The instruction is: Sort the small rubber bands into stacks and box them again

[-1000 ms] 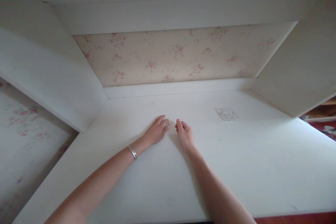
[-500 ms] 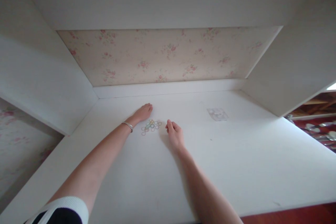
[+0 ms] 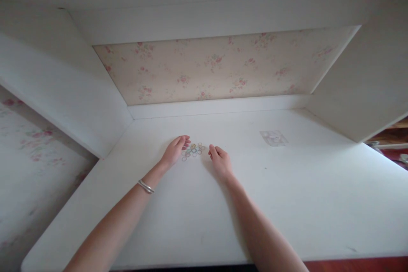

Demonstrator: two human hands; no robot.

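Note:
A loose cluster of thin coloured rings (image 3: 194, 150), which look like small rubber bands, lies flat on the white desk top (image 3: 191, 216). My left hand (image 3: 176, 149) is at the left edge of the cluster, fingers apart and slightly curved, palm turned towards the rings. Whether its fingertips touch them I cannot tell. Just right of the cluster is my right hand (image 3: 220, 160), closed, thumb pressed against the curled fingers. Anything inside that grip is too small or hidden to make out. A silver bracelet (image 3: 145, 186) circles my left wrist.
A flat, clear plastic bag (image 3: 273, 138) lies on the desk to the right of my hands. White side panels (image 3: 357, 72) and a back ledge (image 3: 219, 106) enclose the desk, with flowered wallpaper (image 3: 204, 70) behind. Shiny objects (image 3: 376, 146) show beyond the right edge.
My left hand has drawn back and turned from palm down beside the rings to palm facing them. My right hand keeps its closed shape beside the cluster. The whole view has shifted slightly.

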